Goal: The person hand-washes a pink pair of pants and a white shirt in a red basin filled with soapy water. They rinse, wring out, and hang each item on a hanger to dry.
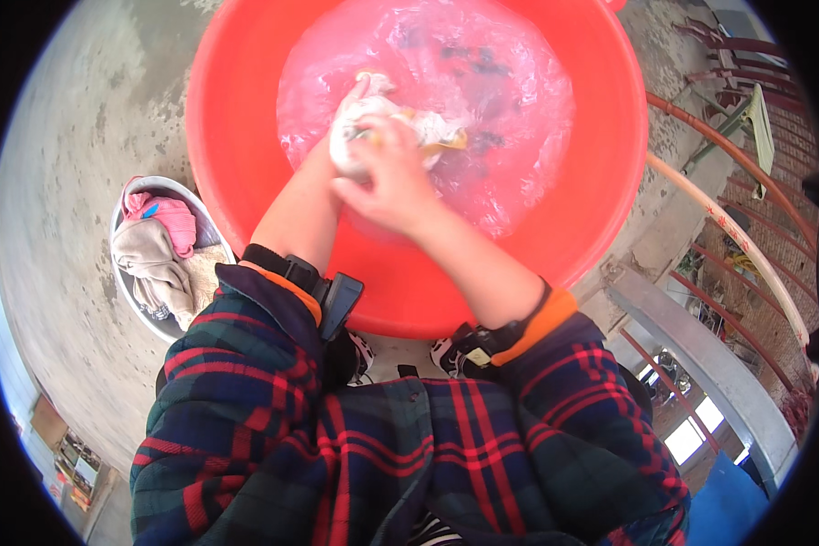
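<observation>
A large red plastic basin (409, 286) holds rippling water, with dark blurred shapes showing in it right of my hands. A wet white cloth with yellow parts (440, 130) is bunched at the water, left of the basin's middle. My left hand (348, 112) grips this cloth from its left side, partly covered by the fabric. Across it lies my right hand (389, 170), with bent fingers pressed on the cloth; motion blurs them, so whether they grip it cannot be told.
On the concrete floor (75, 205) at the left stands a metal tub (119, 273) with pink, grey-brown and cream cloths. At the right are a metal rail (703, 341), orange and pale hoses (730, 232), and red bars. My shoes (362, 355) are close below the basin's near rim.
</observation>
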`<state>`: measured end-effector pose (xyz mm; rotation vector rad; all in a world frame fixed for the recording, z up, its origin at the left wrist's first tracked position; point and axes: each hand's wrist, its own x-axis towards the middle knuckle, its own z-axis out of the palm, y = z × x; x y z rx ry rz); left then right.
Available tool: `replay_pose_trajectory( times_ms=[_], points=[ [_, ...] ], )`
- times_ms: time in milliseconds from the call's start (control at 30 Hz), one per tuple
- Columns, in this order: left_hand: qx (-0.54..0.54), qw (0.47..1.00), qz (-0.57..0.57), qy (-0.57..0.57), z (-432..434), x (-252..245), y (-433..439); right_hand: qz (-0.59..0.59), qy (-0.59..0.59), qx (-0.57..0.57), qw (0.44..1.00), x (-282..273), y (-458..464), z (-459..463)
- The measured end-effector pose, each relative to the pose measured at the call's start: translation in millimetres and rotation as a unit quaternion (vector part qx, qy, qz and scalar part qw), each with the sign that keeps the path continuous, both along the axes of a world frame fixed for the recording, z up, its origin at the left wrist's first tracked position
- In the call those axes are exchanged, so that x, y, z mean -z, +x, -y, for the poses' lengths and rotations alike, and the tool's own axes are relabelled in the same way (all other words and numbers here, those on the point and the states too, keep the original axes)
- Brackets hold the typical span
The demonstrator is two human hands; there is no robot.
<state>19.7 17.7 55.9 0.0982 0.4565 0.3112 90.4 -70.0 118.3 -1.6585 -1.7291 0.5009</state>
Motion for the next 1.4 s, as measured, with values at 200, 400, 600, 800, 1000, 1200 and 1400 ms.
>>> replay_pose_trajectory(
  times_ms=[200,400,600,800,1000,1200,1400],
  points=[
    [-0.002,0.960,-0.248,0.127,29.1,12.4,27.4,-0.258,-0.218,0.261,0.904,39.6,50.1,-27.7],
    [-0.085,0.803,-0.530,0.260,-26.9,18.3,5.0,0.025,-0.093,0.412,0.906,83.9,151.4,-9.7],
    [0.142,0.661,-0.495,0.546,-13.7,9.6,0.7,-0.235,-0.279,0.244,0.899,113.8,87.4,8.0],
    [0.118,0.433,-0.427,0.785,40.6,-5.6,7.0,-0.509,-0.234,0.358,0.747,80.5,72.5,7.8],
    [0.092,0.561,-0.453,0.687,21.7,-45.7,18.2,-0.396,-0.111,0.161,0.897,16.1,69.7,6.2],
    [0.147,0.694,-0.311,0.633,-8.4,-120.4,12.9,-0.157,-0.012,0.172,0.972,-14.1,94.0,-6.0],
    [0.045,0.350,-0.474,0.807,-27.1,-159.1,5.7,-0.038,0.060,0.279,0.958,-88.0,133.2,-5.8]
  ],
)
